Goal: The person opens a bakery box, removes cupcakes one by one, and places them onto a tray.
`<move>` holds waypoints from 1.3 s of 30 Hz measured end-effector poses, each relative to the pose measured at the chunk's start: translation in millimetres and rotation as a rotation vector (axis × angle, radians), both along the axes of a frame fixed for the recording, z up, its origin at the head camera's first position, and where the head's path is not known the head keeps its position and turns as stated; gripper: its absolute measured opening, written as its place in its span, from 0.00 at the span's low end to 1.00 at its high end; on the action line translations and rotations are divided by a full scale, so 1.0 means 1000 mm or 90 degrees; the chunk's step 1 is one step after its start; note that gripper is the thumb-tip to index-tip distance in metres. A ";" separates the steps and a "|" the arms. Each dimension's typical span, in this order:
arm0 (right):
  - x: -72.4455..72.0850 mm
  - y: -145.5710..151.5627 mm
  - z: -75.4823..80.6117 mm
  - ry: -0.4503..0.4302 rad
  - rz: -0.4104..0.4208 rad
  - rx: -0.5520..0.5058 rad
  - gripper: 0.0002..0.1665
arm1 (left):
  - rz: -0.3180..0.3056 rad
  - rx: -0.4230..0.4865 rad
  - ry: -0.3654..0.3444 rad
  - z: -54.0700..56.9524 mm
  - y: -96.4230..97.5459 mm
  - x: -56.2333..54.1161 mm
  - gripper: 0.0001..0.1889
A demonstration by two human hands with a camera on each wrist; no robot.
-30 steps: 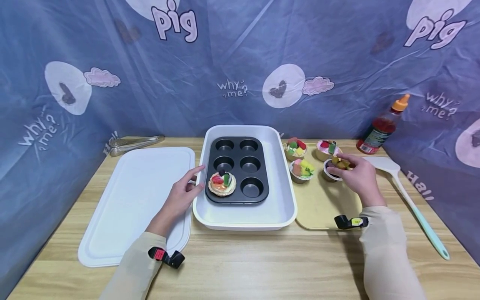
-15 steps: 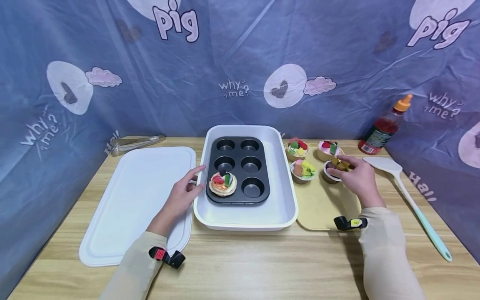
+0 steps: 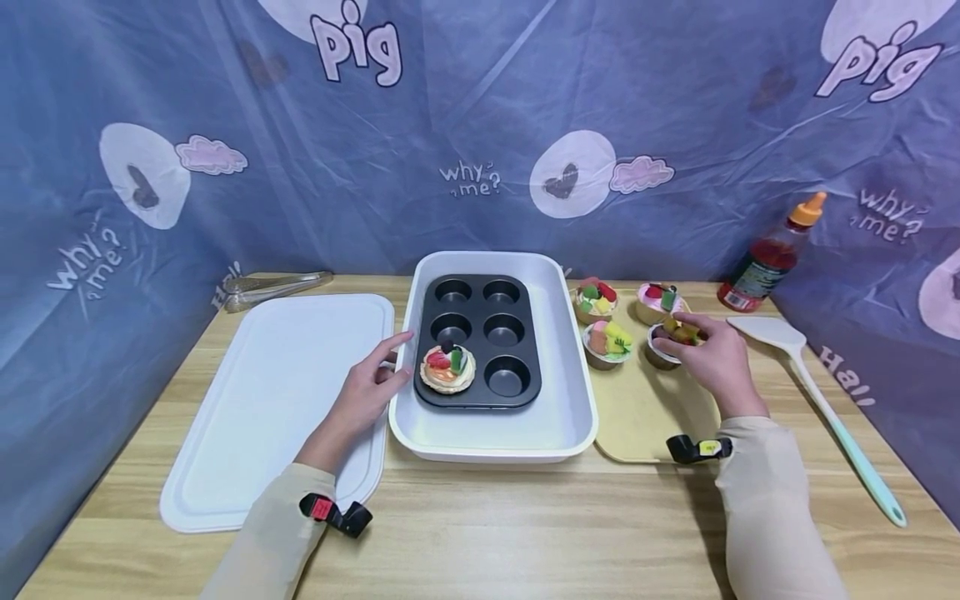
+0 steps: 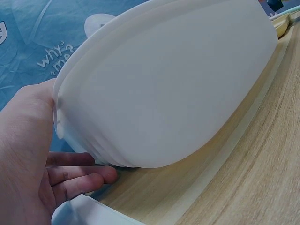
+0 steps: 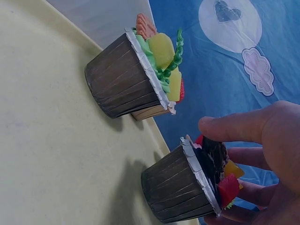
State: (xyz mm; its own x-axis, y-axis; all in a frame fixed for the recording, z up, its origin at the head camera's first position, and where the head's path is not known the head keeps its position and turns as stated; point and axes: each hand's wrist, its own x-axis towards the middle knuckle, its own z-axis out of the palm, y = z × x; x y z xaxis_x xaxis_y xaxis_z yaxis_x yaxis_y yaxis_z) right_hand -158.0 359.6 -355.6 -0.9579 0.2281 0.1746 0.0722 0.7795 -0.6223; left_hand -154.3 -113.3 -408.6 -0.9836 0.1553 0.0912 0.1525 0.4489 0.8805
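My right hand (image 3: 712, 354) grips a cupcake (image 5: 178, 185) by its topping. The cupcake has a dark brown wrapper, a silver rim and dark, yellow and red toppings. In the right wrist view the thumb lies on the near side of the topping and the other fingers are partly hidden behind it. My left hand (image 3: 366, 392) holds the left rim of a deep white tray (image 4: 164, 89), fingers below the rim. Inside the tray sits a black muffin pan (image 3: 491, 400). A fruit-topped tart (image 3: 448, 379) rests in the pan's front left cup.
More cupcakes, one with pineapple topping (image 3: 609, 340) and one with pink cream (image 3: 658, 300), stand on a yellow tray (image 3: 645, 433). A flat white tray (image 3: 277, 400) and tongs (image 3: 270, 287) lie left. A spatula (image 3: 825, 400) and sauce bottle (image 3: 765, 262) are right.
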 end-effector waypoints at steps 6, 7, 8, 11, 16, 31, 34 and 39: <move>0.001 -0.001 -0.001 0.005 0.006 -0.001 0.38 | -0.001 0.006 -0.001 -0.001 0.000 0.000 0.28; 0.001 -0.001 -0.001 0.006 0.007 -0.001 0.38 | -0.001 0.006 -0.001 0.000 0.000 0.000 0.28; 0.000 -0.001 -0.001 0.007 0.007 0.000 0.38 | -0.001 0.006 -0.002 0.000 0.000 0.000 0.28; 0.000 -0.001 -0.001 0.005 0.009 -0.003 0.39 | -0.001 0.006 -0.007 0.000 0.000 0.000 0.28; 0.001 -0.002 0.000 0.001 0.008 -0.003 0.40 | 0.001 0.004 -0.014 0.001 0.000 0.001 0.28; 0.004 -0.005 0.006 -0.008 -0.017 -0.007 0.41 | 0.002 0.002 -0.016 0.000 0.000 0.001 0.28; 0.005 -0.006 0.009 -0.006 -0.044 -0.027 0.41 | 0.002 0.004 -0.013 0.001 0.000 0.001 0.28; 0.004 -0.011 0.017 0.009 -0.096 -0.056 0.39 | 0.000 0.006 -0.002 0.001 0.001 0.001 0.29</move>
State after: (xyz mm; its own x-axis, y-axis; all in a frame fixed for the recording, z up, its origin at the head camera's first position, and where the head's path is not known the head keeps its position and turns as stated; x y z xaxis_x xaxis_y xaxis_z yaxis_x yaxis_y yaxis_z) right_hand -153.8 348.6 -338.3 -0.9091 0.3843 0.1610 0.1752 0.7030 -0.6893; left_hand -153.3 -112.4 -407.3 -0.9840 0.1541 0.0894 0.1494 0.4401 0.8854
